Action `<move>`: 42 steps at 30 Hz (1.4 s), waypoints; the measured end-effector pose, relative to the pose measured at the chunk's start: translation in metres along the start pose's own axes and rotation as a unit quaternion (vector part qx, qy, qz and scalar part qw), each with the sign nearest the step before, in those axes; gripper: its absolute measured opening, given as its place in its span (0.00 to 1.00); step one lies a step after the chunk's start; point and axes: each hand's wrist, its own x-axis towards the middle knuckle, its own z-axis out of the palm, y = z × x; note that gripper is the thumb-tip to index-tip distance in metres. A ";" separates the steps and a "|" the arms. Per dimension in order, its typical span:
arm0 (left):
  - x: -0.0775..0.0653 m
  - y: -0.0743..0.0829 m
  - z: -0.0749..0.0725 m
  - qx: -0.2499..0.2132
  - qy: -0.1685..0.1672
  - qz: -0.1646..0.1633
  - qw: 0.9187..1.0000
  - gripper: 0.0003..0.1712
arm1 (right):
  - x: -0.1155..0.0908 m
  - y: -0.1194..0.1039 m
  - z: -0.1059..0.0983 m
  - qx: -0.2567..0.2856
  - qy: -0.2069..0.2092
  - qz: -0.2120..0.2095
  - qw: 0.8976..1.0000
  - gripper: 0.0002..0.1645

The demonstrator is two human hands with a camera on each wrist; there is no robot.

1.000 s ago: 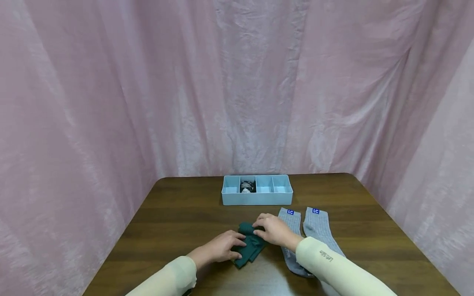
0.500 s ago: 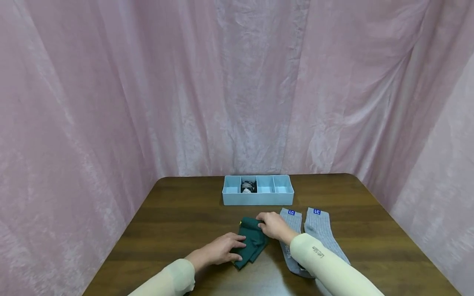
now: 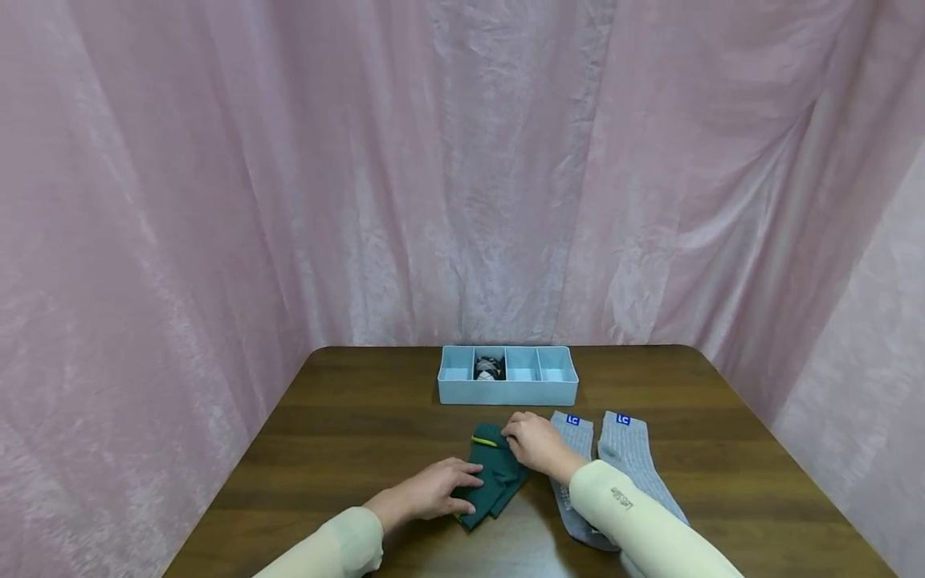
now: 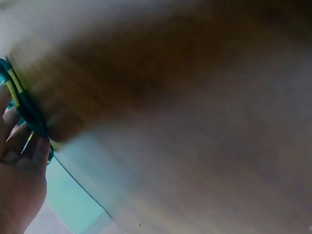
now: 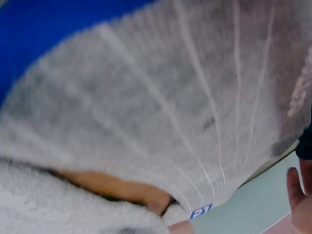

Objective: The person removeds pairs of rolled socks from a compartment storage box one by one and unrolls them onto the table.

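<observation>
Green socks [image 3: 495,469]: stacked on table [image 3: 347,441], between both sets of fingertips; yellow line near far end.
Left hand [image 3: 433,490]: thumb and fingers apart, tips resting on near-left part.
Right hand [image 3: 537,443]: fingers bent at far-right edge; pinching cannot be told.
Grey socks [image 3: 634,451]: pair, partly under right sleeve [image 3: 636,510].
Blue tray [image 3: 507,392]: four compartments; patterned bundle [image 3: 489,368] second from left.
Surface: brown wood-grain.
Room: pink curtains [image 3: 361,177].

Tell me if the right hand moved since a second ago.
Yes: in the head view, the right hand has shifted slightly forward, toward the blue tray.
</observation>
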 end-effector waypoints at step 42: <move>0.000 -0.002 -0.002 0.010 0.001 0.017 1.000 0.26 | 0.017 0.033 0.008 -0.055 0.044 -0.050 0.996 0.10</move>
